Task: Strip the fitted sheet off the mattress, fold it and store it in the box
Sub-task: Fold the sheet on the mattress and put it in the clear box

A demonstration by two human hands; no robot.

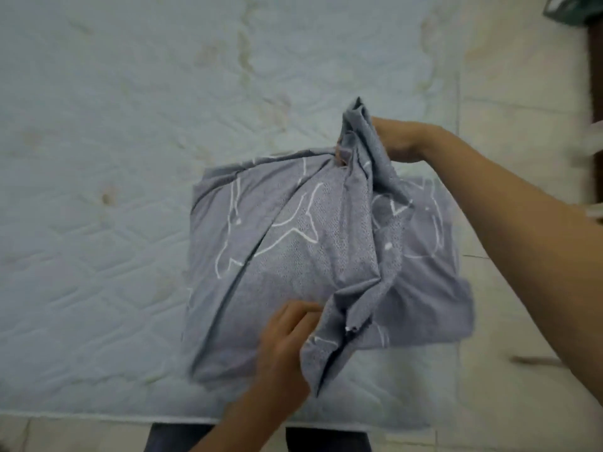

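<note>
2 hands work the sheet (293, 256) on the mattress (98, 158): right hand (396, 140) clamped on its far bunch, left hand (287, 337) pinching its near edge, to fold.

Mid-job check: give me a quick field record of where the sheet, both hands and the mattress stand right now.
sheet: grey fitted sheet with white line pattern, folded into a rough square, lying on the mattress near its right edge
mattress: bare quilted mattress, stained, sheet already off
left hand: left hand grips the near end of a bunched loose flap
right hand: right hand holds the far end of that flap, raised above the pile
fold state: unfinished, flap bunched along the right side
box: not in view
floor: tiled floor to the right
</note>
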